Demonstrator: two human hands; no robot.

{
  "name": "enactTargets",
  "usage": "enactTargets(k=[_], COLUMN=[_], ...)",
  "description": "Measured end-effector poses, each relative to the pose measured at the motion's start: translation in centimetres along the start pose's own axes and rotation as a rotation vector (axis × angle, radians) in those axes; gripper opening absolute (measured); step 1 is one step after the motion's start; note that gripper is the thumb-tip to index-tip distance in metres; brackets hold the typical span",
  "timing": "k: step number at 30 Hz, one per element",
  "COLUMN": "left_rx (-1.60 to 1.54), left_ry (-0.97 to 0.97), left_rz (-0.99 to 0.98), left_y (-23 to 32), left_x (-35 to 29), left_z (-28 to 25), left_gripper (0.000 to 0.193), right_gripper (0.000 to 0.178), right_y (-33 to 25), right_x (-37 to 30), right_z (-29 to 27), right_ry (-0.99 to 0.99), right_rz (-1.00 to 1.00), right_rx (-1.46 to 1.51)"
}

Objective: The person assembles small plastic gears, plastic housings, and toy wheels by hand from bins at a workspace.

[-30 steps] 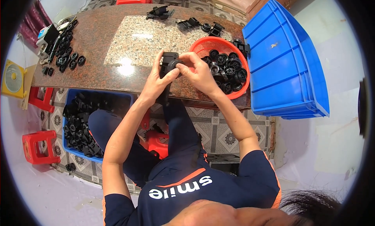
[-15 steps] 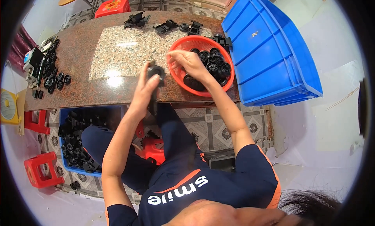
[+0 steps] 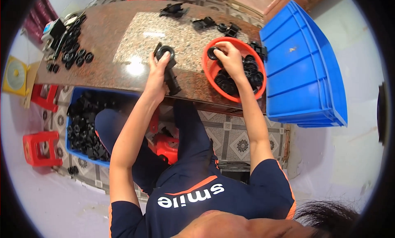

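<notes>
My left hand (image 3: 155,78) is closed around a black plastic bracket (image 3: 172,84), holding it upright above the table's front half. A round black wheel (image 3: 166,52) sits at the bracket's far end, under my left thumb. Over the red plastic basket (image 3: 209,75), my right hand (image 3: 230,60) pinches another black wheel (image 3: 212,53) between thumb and fingers. Several loose black wheels (image 3: 252,69) lie in the basket, partly hidden by my right hand and wrist.
Black assemblies (image 3: 204,22) line the far side of the stone table (image 3: 103,40). More wheels and a small boxy device (image 3: 52,31) are at its left end. A big blue crate (image 3: 302,65) leans at the right. Under the table, a blue bin (image 3: 88,158) holds many black parts, near red stools (image 3: 43,148).
My right hand has gone from the basket's left rim to inside it and now grips a wheel. My left hand still holds the bracket, now more clearly seen. The whole view has shifted.
</notes>
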State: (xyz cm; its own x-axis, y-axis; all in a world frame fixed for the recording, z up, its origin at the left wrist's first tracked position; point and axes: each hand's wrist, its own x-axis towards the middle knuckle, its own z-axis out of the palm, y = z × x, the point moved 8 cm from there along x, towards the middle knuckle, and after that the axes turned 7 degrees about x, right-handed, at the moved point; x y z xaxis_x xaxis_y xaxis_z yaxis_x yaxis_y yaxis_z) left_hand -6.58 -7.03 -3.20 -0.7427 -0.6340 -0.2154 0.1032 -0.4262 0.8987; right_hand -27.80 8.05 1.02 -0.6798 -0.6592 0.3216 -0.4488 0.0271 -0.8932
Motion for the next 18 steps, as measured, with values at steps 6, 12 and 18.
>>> enactTargets(k=[6,12,18], left_rx=[0.014,-0.010,-0.039], left_ry=[-0.043,-0.057,-0.211], left_rz=[-0.029,-0.006,0.100], left_y=[0.4,0.7,0.9], left_x=[-0.8,-1.5,-1.2], left_z=[-0.1,0.9,1.1], left_gripper=[0.109,0.096,0.119], right_gripper=[0.023,0.021,0.022], right_y=[-6.6,-6.7,-6.2], right_x=[-5.6,-6.9,-6.9], right_z=[8.1,10.3,10.3], right_ry=[-0.348,-0.380,-0.331], right_rz=[0.226,0.268,0.240], right_rx=[0.696,0.641,0.638])
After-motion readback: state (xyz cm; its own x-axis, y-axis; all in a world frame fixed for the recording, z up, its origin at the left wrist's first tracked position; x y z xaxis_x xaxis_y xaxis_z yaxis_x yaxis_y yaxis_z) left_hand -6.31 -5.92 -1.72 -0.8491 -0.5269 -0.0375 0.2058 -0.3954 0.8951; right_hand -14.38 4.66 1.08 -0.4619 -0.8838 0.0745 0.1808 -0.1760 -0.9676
